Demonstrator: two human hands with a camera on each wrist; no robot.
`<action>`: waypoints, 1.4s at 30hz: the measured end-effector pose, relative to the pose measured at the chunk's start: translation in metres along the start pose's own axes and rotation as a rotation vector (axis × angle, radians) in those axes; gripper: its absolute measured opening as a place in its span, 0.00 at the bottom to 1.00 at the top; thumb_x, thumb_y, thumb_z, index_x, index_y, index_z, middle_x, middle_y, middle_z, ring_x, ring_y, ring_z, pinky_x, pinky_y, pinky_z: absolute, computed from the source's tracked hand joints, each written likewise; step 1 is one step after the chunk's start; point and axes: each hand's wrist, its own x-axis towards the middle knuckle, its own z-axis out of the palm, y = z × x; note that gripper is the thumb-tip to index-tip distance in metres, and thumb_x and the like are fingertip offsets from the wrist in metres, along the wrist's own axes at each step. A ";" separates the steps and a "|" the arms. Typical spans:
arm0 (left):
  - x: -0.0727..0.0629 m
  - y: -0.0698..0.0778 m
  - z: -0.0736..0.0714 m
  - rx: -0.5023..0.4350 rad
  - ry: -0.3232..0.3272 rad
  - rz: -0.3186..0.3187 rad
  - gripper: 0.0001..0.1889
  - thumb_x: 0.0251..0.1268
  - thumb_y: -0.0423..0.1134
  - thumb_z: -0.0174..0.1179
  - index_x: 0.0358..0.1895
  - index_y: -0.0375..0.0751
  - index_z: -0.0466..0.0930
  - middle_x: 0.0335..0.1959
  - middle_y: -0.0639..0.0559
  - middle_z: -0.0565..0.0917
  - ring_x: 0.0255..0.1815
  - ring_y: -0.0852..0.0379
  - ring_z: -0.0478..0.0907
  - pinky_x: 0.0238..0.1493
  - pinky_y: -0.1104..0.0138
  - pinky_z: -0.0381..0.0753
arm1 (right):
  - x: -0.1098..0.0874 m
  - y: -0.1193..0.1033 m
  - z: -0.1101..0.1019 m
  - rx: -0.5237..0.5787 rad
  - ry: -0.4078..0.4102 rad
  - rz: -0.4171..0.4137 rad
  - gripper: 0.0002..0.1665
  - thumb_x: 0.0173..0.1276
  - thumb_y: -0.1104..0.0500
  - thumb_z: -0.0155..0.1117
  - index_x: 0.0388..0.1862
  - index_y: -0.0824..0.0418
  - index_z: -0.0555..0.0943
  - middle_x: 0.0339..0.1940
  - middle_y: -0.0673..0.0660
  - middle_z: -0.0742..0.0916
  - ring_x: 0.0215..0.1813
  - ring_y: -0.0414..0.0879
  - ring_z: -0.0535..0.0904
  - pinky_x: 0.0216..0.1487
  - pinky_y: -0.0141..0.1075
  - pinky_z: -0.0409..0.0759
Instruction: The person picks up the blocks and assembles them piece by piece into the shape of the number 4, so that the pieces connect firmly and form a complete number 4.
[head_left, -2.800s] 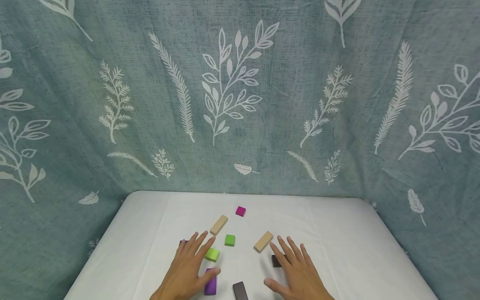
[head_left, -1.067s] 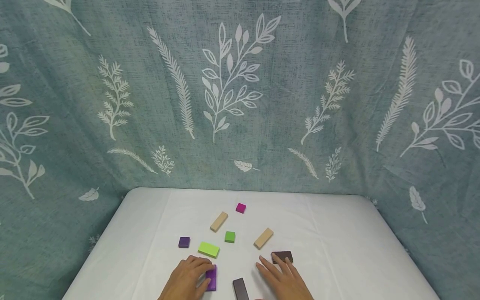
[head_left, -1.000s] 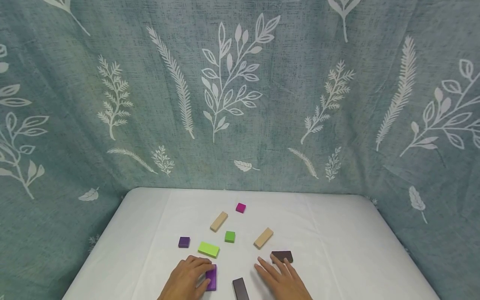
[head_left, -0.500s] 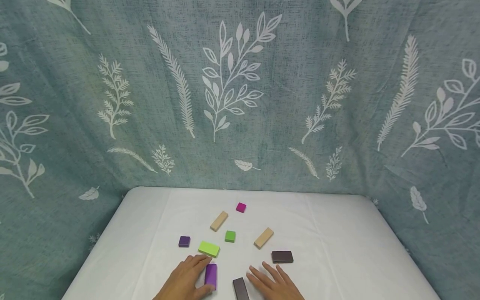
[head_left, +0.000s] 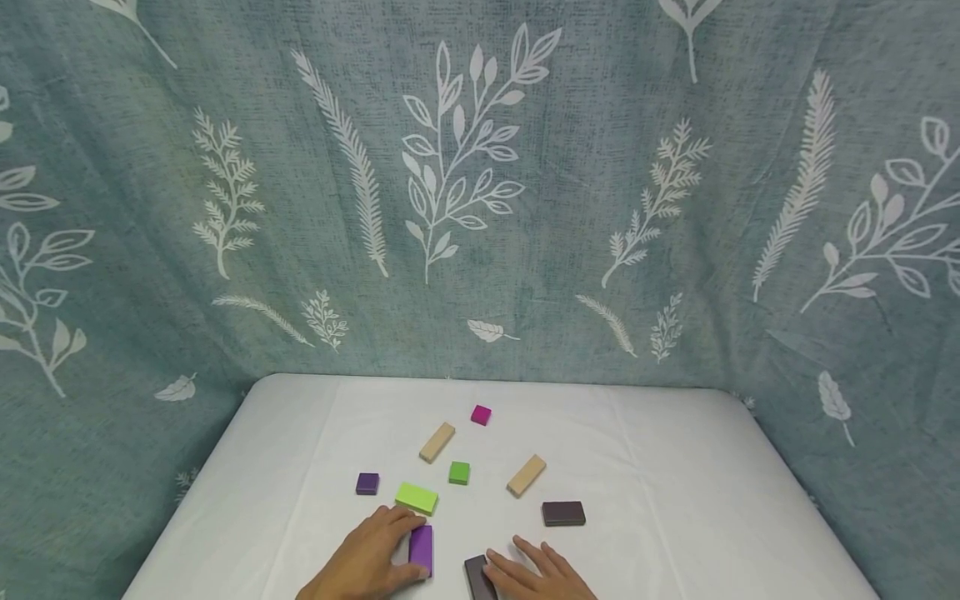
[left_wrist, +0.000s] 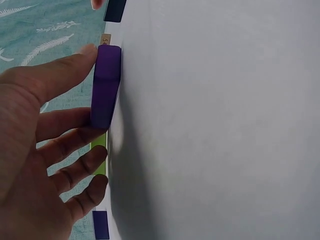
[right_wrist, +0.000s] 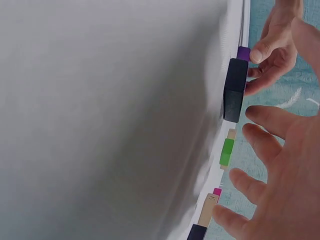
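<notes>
My left hand [head_left: 369,557] pinches a purple block [head_left: 422,551] lengthwise, thumb at its near end and fingertips at its far end. In the left wrist view the purple block [left_wrist: 106,86] lies on the table between thumb and forefinger; the other fingers are spread. My right hand [head_left: 542,573] hovers with spread fingers over a dark grey block [head_left: 476,575], hiding part of it. The right wrist view shows a slight gap between those fingertips and the dark grey block [right_wrist: 235,91]. A lime green block [head_left: 417,498] lies just beyond the left fingers.
On the white table [head_left: 712,500] lie a dark purple cube [head_left: 367,483], a green cube [head_left: 460,473], two wooden blocks [head_left: 437,442], a magenta cube [head_left: 481,415] and a dark brown block [head_left: 563,513]. A leaf-patterned curtain [head_left: 480,208] hangs around the back and sides.
My left hand has come down from above the table onto the purple block. My right hand has moved left and nearer, from the dark brown block to the dark grey one.
</notes>
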 end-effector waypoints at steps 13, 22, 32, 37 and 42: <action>0.004 -0.001 -0.002 -0.024 0.017 0.016 0.34 0.56 0.61 0.70 0.61 0.43 0.82 0.55 0.54 0.81 0.52 0.56 0.76 0.55 0.53 0.77 | -0.001 -0.002 0.003 -0.023 0.066 -0.036 0.38 0.77 0.28 0.38 0.76 0.43 0.70 0.75 0.37 0.72 0.71 0.48 0.70 0.60 0.51 0.76; 0.003 -0.001 -0.001 -0.030 0.015 0.016 0.32 0.58 0.59 0.69 0.61 0.42 0.82 0.55 0.54 0.80 0.53 0.54 0.76 0.55 0.53 0.78 | 0.000 -0.004 0.000 0.078 -0.011 -0.029 0.38 0.77 0.28 0.36 0.78 0.42 0.67 0.77 0.37 0.68 0.74 0.49 0.67 0.61 0.54 0.75; 0.008 0.000 -0.003 0.030 0.044 0.055 0.26 0.61 0.54 0.69 0.58 0.43 0.83 0.52 0.57 0.81 0.52 0.56 0.77 0.54 0.56 0.78 | -0.001 -0.006 -0.002 0.076 -0.026 -0.015 0.38 0.77 0.28 0.34 0.78 0.40 0.66 0.77 0.36 0.69 0.73 0.48 0.68 0.62 0.54 0.74; 0.012 0.002 -0.001 0.037 0.044 0.070 0.24 0.62 0.53 0.69 0.57 0.44 0.84 0.51 0.58 0.80 0.51 0.57 0.76 0.54 0.57 0.78 | -0.004 -0.008 0.000 0.046 -0.014 -0.017 0.38 0.77 0.28 0.34 0.78 0.40 0.66 0.77 0.36 0.68 0.73 0.48 0.69 0.61 0.55 0.75; 0.019 0.006 0.001 0.067 0.059 0.114 0.22 0.62 0.52 0.69 0.55 0.44 0.84 0.49 0.58 0.79 0.48 0.58 0.77 0.51 0.58 0.79 | -0.006 -0.010 -0.001 0.036 -0.029 -0.005 0.38 0.77 0.27 0.34 0.78 0.39 0.66 0.77 0.36 0.68 0.73 0.47 0.68 0.62 0.55 0.74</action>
